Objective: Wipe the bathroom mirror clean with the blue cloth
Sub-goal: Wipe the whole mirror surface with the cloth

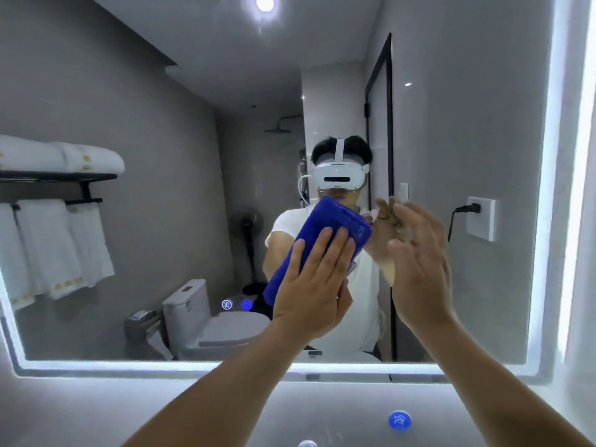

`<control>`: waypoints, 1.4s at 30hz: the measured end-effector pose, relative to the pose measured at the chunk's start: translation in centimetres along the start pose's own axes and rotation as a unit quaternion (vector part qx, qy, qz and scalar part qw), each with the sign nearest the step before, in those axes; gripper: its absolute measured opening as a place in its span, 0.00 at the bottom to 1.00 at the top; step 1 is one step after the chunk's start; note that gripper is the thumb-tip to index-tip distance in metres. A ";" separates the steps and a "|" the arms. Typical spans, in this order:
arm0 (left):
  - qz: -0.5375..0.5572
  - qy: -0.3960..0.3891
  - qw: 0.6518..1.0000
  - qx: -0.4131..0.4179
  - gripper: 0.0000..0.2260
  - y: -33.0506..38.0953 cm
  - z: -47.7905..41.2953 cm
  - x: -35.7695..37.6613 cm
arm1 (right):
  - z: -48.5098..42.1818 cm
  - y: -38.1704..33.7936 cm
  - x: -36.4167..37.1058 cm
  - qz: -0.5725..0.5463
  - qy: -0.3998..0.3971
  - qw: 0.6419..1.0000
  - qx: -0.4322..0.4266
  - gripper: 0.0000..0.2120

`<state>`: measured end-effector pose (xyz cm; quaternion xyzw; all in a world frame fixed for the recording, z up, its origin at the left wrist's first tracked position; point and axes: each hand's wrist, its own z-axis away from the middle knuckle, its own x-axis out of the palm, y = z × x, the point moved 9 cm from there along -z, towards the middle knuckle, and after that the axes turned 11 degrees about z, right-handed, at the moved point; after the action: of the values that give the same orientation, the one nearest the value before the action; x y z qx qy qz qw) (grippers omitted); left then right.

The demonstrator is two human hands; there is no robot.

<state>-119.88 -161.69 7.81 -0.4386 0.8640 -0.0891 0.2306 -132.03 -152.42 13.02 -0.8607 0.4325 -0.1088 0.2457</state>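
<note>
You are pressing the folded blue cloth [332, 222] flat against the bathroom mirror [154, 101] with your left hand [317, 279]. The fingers are lying straight and slightly spread over the cloth's lower half, pushing on it rather than curling round it. The cloth is sitting tilted on the middle of the glass, its upper end reaching up and to the right beyond your fingertips and its lower end showing just left of your palm.

Just right of that pressing hand, your right hand [419, 266] is hovering raised with its fingers loose and nearly straight, holding nothing. Its reflection is showing close behind it, but whether the hand is touching the glass cannot be told.

Down and to the left of the grip, two small touch icons [227, 304] are glowing on the glass. Farther left a toilet [193, 314] is showing in the reflection, and beyond it white towels [54, 246] are hanging from a black rack [58, 177]. Above the grip a white headset [338, 174] is reflecting back, and off to the right a wall socket [480, 221] with a black plug in it. Below your forearms, a round blue disc [400, 421] with a white mark is lying near your right arm
</note>
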 end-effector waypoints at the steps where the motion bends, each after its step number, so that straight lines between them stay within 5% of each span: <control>1: 0.000 -0.007 1.000 0.015 0.32 0.5 0.6 0.3 | 0.4 0.2 -0.3 0.002 0.000 1.000 0.002 0.19; 12: 0.027 -0.035 0.997 0.060 0.29 1.6 4.4 1.7 | 2.9 0.9 -1.6 0.032 -0.011 0.999 0.027 0.18; 22: 0.008 -0.094 0.979 0.178 0.29 1.5 15.1 3.2 | 5.7 0.7 1.7 0.070 -0.021 0.997 0.029 0.19; 32: -0.024 -0.161 0.930 0.329 0.33 -0.9 15.9 2.6 | 7.8 2.1 2.7 0.144 -0.017 0.989 0.023 0.21; 42: 0.022 -0.048 0.986 0.157 0.28 1.3 13.7 2.6 | 9.2 6.9 -1.1 0.153 0.028 0.987 0.051 0.18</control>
<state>-115.62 -162.32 -5.51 -0.3814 0.8367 -0.1979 0.3395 -133.81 -152.04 1.64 -0.7673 0.5595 -0.1165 0.2909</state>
